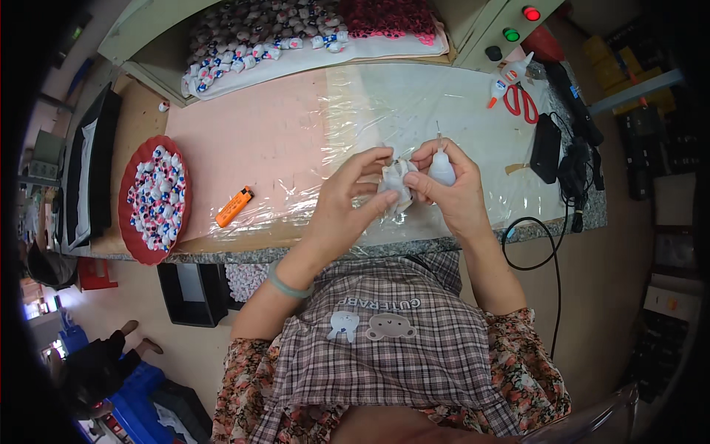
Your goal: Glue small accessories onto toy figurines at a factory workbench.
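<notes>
White piece over film-covered table

Whitish piece between left hand and right hand, white bottle in right.

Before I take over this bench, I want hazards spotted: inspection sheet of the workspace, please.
Surface: wrinkled clear plastic film over a speckled worktop.
Work things: small white piece; white needle-tipped squeeze bottle; red bowl of small multicoloured pieces.
Clutter: orange lighter; red-handled scissors near white bottle.
Hands: left hand, right hand: fingers on the piece; right also holds squeeze bottle.
Cables: black cable looping over the worktop edge.
Surroundings: red indicator light, green indicator light, both lit.
</notes>
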Demonstrator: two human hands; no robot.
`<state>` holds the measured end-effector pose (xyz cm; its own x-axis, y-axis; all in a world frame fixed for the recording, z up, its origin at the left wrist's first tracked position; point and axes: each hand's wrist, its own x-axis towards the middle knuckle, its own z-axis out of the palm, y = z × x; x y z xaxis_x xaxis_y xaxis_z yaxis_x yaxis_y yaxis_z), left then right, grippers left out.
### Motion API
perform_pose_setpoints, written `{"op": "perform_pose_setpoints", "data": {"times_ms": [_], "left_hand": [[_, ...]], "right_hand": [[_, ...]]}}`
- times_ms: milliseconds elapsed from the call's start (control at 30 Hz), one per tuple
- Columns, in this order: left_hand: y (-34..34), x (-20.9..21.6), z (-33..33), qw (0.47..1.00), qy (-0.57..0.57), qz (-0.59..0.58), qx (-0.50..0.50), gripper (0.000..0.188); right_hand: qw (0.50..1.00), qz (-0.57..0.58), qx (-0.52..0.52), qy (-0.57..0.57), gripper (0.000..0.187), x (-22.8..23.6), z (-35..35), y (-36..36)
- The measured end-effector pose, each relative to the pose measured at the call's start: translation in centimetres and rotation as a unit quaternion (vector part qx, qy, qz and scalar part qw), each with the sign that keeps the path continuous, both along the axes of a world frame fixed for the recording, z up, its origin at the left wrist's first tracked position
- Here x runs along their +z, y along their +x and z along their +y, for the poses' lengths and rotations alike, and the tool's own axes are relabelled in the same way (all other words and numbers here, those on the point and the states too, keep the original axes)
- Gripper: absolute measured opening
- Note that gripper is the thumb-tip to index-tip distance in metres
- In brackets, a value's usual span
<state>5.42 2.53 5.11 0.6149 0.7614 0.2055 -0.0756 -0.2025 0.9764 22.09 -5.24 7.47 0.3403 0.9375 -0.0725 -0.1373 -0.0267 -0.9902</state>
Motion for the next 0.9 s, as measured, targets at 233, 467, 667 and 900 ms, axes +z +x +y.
{"op": "perform_pose_setpoints", "data": {"times_ms": [233, 467, 667, 900], "left_hand": [[-1.3, -2.5, 1.2, 0.929, -0.336, -0.156, -0.009, 0.021], [-2.2, -1.6, 0.5, 0.919, -0.359, -0.166, -0.009, 0.020], [-2.9, -2.3, 0.7, 0.930, -0.327, -0.169, -0.022, 0.024], [-3.3, -1.1, 1.3, 0.988, -0.133, -0.063, -0.041, 0.021]], "right_hand": [[0.994, -0.085, 0.069, -0.011, 0.019, 0.0, -0.3, -0.4], [0.958, -0.242, 0.154, 0.014, 0.013, -0.9, -0.6, -1.3], [0.966, -0.144, 0.197, -0.089, 0.017, -0.4, -0.4, -1.3], [0.966, 0.092, 0.211, -0.118, 0.025, -1.6, -0.7, -0.5]]}}
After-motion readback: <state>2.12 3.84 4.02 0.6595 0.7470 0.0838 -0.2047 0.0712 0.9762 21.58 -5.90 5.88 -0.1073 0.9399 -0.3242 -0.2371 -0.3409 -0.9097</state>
